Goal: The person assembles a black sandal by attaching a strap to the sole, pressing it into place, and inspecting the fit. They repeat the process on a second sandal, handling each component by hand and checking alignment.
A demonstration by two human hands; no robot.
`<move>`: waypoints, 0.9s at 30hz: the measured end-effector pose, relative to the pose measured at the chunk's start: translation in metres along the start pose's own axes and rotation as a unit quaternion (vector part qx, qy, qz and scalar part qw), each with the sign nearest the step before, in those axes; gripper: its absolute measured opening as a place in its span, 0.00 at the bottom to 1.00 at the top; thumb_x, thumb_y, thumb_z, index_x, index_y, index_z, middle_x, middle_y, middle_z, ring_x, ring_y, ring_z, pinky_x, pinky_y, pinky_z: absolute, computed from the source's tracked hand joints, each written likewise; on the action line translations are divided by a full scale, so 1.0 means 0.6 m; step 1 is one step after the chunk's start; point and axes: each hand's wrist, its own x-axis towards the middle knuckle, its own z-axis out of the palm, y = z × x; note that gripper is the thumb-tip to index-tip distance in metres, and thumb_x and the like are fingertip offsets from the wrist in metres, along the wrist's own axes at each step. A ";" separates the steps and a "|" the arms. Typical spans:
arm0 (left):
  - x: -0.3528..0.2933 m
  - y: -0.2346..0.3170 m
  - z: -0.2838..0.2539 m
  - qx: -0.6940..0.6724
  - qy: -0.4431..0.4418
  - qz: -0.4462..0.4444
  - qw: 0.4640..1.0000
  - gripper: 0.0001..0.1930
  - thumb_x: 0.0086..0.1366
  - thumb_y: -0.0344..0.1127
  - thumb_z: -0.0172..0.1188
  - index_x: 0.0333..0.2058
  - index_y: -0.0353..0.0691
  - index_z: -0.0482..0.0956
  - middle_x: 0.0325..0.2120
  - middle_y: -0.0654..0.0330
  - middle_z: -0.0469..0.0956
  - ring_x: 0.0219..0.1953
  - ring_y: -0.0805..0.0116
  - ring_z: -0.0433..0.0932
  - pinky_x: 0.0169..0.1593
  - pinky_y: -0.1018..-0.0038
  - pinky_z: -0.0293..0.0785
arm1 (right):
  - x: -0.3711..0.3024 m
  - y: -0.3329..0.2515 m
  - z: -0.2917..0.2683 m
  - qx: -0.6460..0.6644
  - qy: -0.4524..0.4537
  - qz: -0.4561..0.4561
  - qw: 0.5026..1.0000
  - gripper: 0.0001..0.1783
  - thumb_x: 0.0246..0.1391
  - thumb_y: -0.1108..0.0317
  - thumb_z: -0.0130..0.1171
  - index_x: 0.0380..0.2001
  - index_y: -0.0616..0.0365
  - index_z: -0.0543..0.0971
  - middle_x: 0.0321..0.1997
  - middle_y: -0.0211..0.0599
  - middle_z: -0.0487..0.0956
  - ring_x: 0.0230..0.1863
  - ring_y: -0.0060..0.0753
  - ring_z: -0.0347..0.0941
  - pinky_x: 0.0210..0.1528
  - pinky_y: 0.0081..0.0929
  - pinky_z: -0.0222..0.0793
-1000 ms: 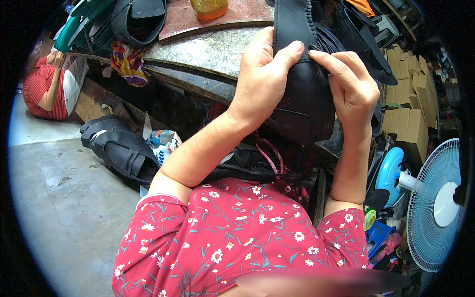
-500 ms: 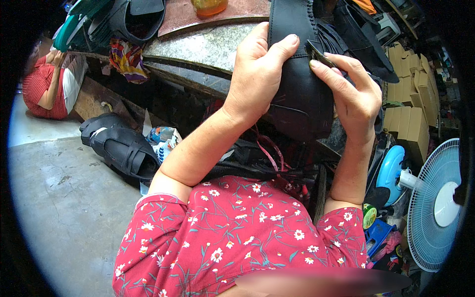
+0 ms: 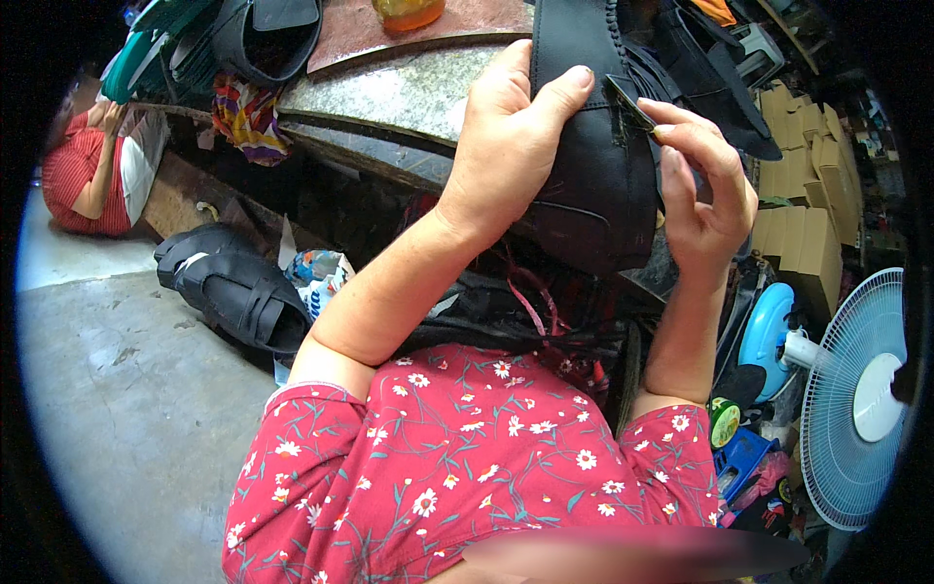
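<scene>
My left hand (image 3: 511, 146) grips a black leather piece (image 3: 598, 185) with a thickly stitched edge, the thumb pressed on its top face. It looks like part of a shoe, but its far end runs out of the upper picture edge. Between the thumb and fingers of my right hand (image 3: 710, 190) is a thin dark blade (image 3: 628, 103), its tip against the leather beside the stitched seam. Several loose black straps (image 3: 654, 76) lie just beyond the blade.
The worktable (image 3: 389, 92) carries a jar of amber liquid (image 3: 409, 14). Black shoes (image 3: 243, 292) stand on the floor at left; a person in red (image 3: 92, 180) sits beyond. Cardboard boxes (image 3: 803, 243) and a fan (image 3: 856, 399) are at right.
The fingers of my right hand have shifted slightly right and the thumb has dropped lower, so more of the blade shows. My left hand keeps its hold on the leather.
</scene>
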 end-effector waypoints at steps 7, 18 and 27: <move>-0.001 -0.009 0.013 -0.034 -0.015 -0.020 0.999 0.10 0.67 0.30 0.57 0.44 0.32 0.73 0.36 0.62 0.79 0.36 0.79 0.75 0.41 0.79 0.74 | -0.017 -0.007 -0.006 -0.073 0.007 0.022 0.997 0.15 0.52 0.80 0.61 0.45 0.63 0.77 0.44 0.49 0.81 0.45 0.41 0.80 0.48 0.31 0.76; 0.004 -0.006 0.021 -0.045 -0.020 -0.012 0.999 0.10 0.67 0.29 0.57 0.44 0.32 0.73 0.36 0.62 0.78 0.37 0.79 0.74 0.42 0.80 0.73 | -0.019 0.023 -0.031 -0.307 0.006 -0.134 0.942 0.21 0.43 0.79 0.65 0.41 0.41 0.86 0.43 0.36 0.82 0.35 0.32 0.81 0.32 0.24 0.76; -0.002 -0.015 0.022 0.033 -0.015 0.018 0.999 0.11 0.65 0.31 0.59 0.43 0.31 0.73 0.35 0.59 0.78 0.37 0.75 0.74 0.44 0.76 0.72 | -0.036 0.021 -0.041 -0.422 0.025 -0.110 0.900 0.23 0.44 0.79 0.63 0.43 0.39 0.86 0.44 0.32 0.81 0.36 0.30 0.78 0.37 0.26 0.76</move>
